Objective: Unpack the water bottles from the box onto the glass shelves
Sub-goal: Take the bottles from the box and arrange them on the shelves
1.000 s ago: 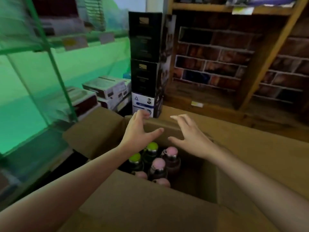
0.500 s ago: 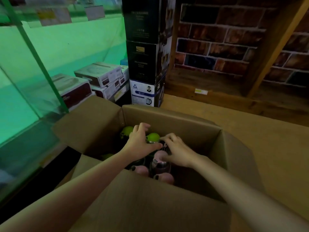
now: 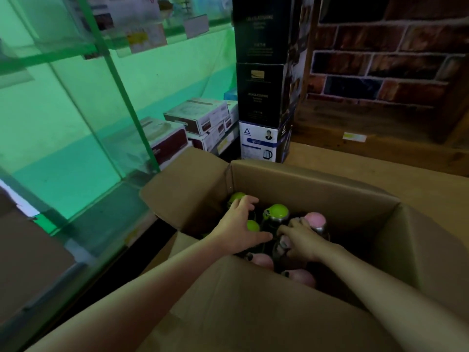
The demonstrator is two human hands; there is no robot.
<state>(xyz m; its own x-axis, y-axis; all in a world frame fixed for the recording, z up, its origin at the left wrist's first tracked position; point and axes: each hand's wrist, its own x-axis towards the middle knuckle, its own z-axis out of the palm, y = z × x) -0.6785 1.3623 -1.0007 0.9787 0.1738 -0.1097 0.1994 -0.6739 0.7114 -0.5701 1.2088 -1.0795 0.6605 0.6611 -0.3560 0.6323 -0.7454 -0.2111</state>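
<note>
We read little on the packaging here: the two tall black boxes (image 3: 261, 59) stacked against the brick wall (image 3: 390, 54) carry small pale lettering too blurred for us to make out, and the white box (image 3: 262, 142) under them shows a blue triangle logo, a small portrait and a picture of a kettle. Left of that stack we see white and dark red boxes (image 3: 200, 118) behind the green-tinted glass shelves (image 3: 76, 102), and a yellowish label (image 3: 354, 136) lies on the wooden ledge to the right. In front of us the cardboard box (image 3: 317, 184) stands open, its flaps folded outward, with the bottles upright inside: green-capped bottles (image 3: 276, 212) toward the left, pink-capped bottles (image 3: 316, 219) toward the right and near side. Our left hand (image 3: 238, 229) lies spread over the green caps, fingers fairly straight, thumb reaching right; it seems to grip nothing. Our right hand (image 3: 299, 241) curls around the neck of a pink-capped bottle. The near flap hides the bottles' lower parts.
</note>
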